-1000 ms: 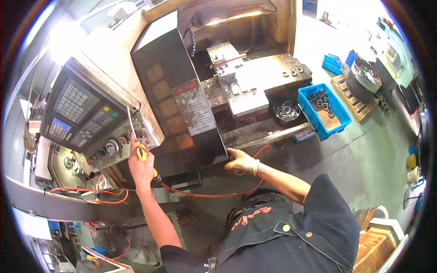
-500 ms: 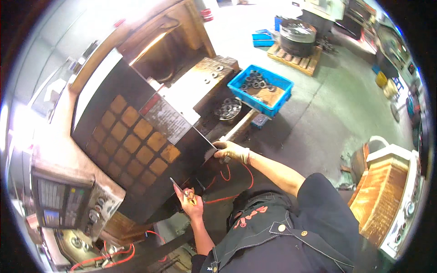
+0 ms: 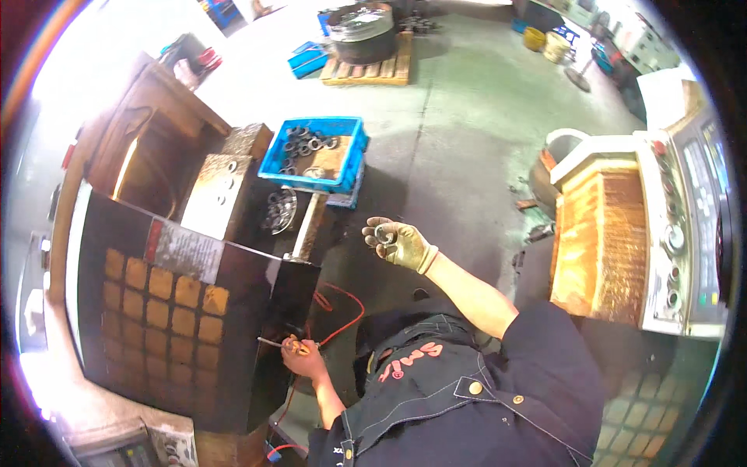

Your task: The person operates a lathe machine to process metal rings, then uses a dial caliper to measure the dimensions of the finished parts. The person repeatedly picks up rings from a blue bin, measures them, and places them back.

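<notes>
My right hand [image 3: 405, 247], in a pale work glove, is turned palm up away from the machine door. A small metal ring [image 3: 384, 233] lies in it, held by the fingers and thumb. Bare and lower down, my left hand [image 3: 305, 363] is closed round an air blow gun [image 3: 299, 348] with an orange-yellow body. The gun's thin nozzle points left, close to the dark machine door [image 3: 241, 335]. A red hose [image 3: 354, 300] curves beside this hand.
Past the door, a blue crate [image 3: 350, 167] holds several metal rings, beside a round container [image 3: 282, 210] of rings. Several rings lie on a machine ledge [image 3: 212, 194]. On the right stands another machine's control panel [image 3: 661, 226]; a drum [image 3: 362, 39] sits on a pallet farther back.
My view has turned to the right. My right hand has left the door's edge and now shows the ring in its upturned palm. The blow gun stays in my left hand.
</notes>
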A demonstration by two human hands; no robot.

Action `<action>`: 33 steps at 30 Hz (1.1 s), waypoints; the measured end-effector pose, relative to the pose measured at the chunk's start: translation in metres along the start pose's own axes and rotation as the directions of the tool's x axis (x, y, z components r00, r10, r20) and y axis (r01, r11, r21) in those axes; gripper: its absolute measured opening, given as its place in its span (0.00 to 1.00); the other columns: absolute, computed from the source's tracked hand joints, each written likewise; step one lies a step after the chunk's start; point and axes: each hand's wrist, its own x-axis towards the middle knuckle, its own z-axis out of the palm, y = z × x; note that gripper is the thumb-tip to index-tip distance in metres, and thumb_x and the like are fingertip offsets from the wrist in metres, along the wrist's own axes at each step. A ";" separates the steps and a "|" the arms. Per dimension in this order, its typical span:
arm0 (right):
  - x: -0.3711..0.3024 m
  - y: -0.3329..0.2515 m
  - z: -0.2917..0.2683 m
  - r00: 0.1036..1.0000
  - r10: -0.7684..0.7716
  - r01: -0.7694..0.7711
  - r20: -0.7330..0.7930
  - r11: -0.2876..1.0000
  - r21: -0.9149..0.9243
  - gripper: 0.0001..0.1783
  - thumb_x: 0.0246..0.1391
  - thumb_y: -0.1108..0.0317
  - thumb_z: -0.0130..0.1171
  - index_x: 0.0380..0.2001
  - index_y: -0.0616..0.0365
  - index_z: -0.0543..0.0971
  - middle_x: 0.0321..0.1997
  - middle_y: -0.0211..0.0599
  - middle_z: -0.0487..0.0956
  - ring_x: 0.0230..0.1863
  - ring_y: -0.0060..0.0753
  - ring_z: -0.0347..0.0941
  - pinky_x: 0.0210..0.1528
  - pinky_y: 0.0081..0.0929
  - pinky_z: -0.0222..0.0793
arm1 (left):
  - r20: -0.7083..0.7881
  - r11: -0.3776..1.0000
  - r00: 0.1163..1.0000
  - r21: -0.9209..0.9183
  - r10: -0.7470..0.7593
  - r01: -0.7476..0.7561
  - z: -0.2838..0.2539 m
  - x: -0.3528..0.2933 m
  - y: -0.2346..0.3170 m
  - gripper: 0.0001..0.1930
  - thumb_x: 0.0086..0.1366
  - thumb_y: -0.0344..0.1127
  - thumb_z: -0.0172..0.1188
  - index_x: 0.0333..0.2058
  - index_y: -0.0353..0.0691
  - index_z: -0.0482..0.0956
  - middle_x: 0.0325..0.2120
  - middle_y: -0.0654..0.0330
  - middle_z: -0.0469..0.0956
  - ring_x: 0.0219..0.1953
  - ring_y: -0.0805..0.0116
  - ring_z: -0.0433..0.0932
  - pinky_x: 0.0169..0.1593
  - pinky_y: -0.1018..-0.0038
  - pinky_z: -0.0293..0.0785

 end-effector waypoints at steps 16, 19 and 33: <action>-0.119 0.122 -0.057 0.848 -0.489 0.455 -0.204 0.869 -0.193 0.20 0.57 0.53 0.52 0.50 0.49 0.71 0.43 0.33 0.76 0.34 0.31 0.75 0.28 0.21 0.70 | 0.103 0.898 0.936 -0.334 0.337 -0.287 -0.013 0.004 -0.029 0.19 0.57 0.37 0.60 0.43 0.31 0.68 0.38 0.47 0.73 0.42 0.47 0.71 0.47 0.59 0.66; -0.142 0.156 -0.080 0.765 -0.564 0.552 -0.311 0.823 -0.134 0.19 0.58 0.55 0.51 0.49 0.50 0.71 0.43 0.36 0.76 0.37 0.35 0.76 0.34 0.28 0.74 | 0.141 0.875 0.886 -0.288 0.441 -0.389 -0.008 0.013 -0.040 0.20 0.57 0.35 0.60 0.45 0.30 0.67 0.41 0.46 0.71 0.44 0.47 0.70 0.48 0.59 0.65; -0.293 0.258 -0.101 0.352 -0.681 0.633 -0.643 0.679 -0.372 0.09 0.54 0.62 0.56 0.39 0.46 0.74 0.35 0.23 0.77 0.30 0.25 0.76 0.28 0.20 0.68 | 0.339 0.937 0.892 -0.284 0.298 -0.205 0.026 0.020 -0.056 0.27 0.59 0.41 0.57 0.53 0.32 0.62 0.48 0.46 0.67 0.43 0.52 0.73 0.46 0.62 0.71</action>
